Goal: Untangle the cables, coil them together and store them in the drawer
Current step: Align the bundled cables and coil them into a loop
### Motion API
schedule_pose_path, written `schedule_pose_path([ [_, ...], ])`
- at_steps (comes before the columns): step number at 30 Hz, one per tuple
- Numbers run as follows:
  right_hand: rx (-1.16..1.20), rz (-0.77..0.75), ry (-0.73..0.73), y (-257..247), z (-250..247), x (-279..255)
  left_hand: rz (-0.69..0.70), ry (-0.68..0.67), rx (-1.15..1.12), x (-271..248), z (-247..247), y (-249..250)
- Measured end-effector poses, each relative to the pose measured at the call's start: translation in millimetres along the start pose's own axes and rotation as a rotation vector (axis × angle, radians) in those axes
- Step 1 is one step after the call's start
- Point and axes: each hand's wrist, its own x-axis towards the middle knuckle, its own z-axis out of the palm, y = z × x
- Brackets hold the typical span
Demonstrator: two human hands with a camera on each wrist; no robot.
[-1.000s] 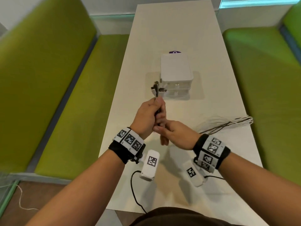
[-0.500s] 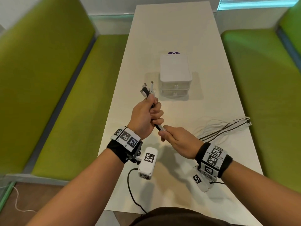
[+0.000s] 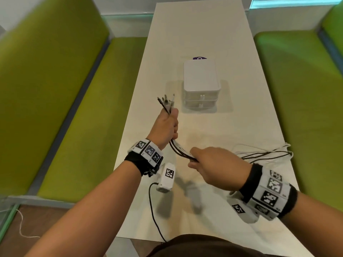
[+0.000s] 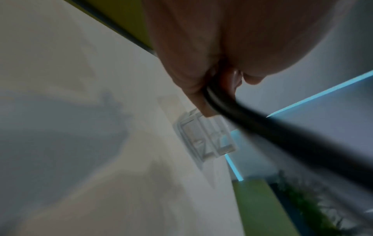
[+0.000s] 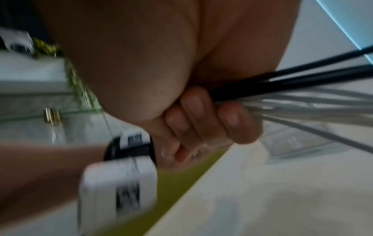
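Left hand (image 3: 165, 127) fists the bundle of thin black and white cables (image 3: 181, 151) near the plugs; right hand (image 3: 215, 166) fingers (image 5: 238, 123) wrap it too. Slide right loosely, keep ends even.

Black wristbands (image 3: 138, 162) carry white coded marker blocks (image 3: 148, 150).

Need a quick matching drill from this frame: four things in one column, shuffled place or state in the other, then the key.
Things:
1. left hand
2. right hand
3. drawer unit
4. loose cable ends

Places or states:
A. stands on the white table, both drawers closed
B. grips the cable bundle just below the connectors
C. lie on the table at the right
D. holds the bundle lower down, nearer the body

Pairs: 1-B, 2-D, 3-A, 4-C
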Motion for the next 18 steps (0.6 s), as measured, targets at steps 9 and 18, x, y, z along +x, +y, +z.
schedule_pose_path([
  [9,0.238,0.068,0.192,36,-58,27,-0.359,-0.506,-0.279,-36,19,-28],
  [18,0.620,0.158,0.424,28,-40,45,-0.422,-0.397,-0.321,-47,17,-39],
])
